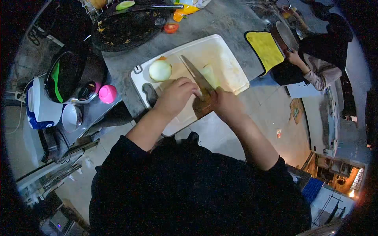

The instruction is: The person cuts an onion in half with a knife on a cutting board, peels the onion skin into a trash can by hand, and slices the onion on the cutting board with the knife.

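My right hand (228, 105) is closed around the handle of a kitchen knife (195, 72), whose blade points up and left across the white cutting board (232, 59). My left hand (177, 96) is curled on the board just left of the blade. Its fingertips press together near the knife, and what they hold, if anything, is too small to make out. Beyond my left hand sits a peeled onion half (160, 71) with some brown skin at its top edge. Pale green-white onion pieces (210, 74) lie to the right of the blade. Wet, brownish stains mark the board.
Beyond the board are a dark pan (128, 33) with food scraps and a tomato half (171, 28). A pink cup (107, 94), a white bowl (72, 118) and a pot (71, 78) stand at left. A yellow cloth (265, 51) lies at right, near another person's hand (294, 58) holding a pan.
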`<state>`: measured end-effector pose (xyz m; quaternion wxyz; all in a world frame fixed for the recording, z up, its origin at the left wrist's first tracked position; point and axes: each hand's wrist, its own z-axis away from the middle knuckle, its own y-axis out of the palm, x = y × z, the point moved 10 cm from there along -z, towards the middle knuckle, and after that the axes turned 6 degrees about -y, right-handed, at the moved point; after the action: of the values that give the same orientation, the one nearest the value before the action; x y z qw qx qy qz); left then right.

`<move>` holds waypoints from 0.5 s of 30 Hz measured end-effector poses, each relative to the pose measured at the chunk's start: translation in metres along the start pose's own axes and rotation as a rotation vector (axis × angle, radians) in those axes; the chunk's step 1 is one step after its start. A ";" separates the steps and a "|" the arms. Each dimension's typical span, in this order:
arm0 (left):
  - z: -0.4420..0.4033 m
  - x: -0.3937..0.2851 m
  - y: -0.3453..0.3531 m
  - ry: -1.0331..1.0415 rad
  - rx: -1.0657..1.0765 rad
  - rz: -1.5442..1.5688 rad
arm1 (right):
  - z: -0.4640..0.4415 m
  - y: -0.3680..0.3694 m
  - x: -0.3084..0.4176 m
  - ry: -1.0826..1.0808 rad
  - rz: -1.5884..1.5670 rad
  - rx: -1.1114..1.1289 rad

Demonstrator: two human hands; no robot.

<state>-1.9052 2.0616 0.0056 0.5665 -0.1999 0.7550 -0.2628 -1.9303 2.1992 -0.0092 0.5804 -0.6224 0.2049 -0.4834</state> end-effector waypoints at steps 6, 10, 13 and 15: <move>0.007 -0.017 -0.034 -0.087 -0.187 0.001 | 0.030 -0.051 0.003 0.116 -0.047 -0.180; 0.028 -0.010 -0.087 -0.196 -0.434 0.015 | 0.044 -0.037 0.004 0.075 -0.132 -0.118; 0.042 0.018 -0.117 -0.285 -0.511 -0.053 | 0.047 -0.015 0.000 0.057 -0.165 -0.045; 0.043 0.031 -0.123 -0.352 -0.534 -0.107 | 0.053 -0.001 -0.003 0.055 -0.127 0.053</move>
<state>-1.8719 1.9389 0.0495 0.6012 -0.4232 0.6762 -0.0464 -1.8877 2.2294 -0.0017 0.5588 -0.6051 0.1679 -0.5416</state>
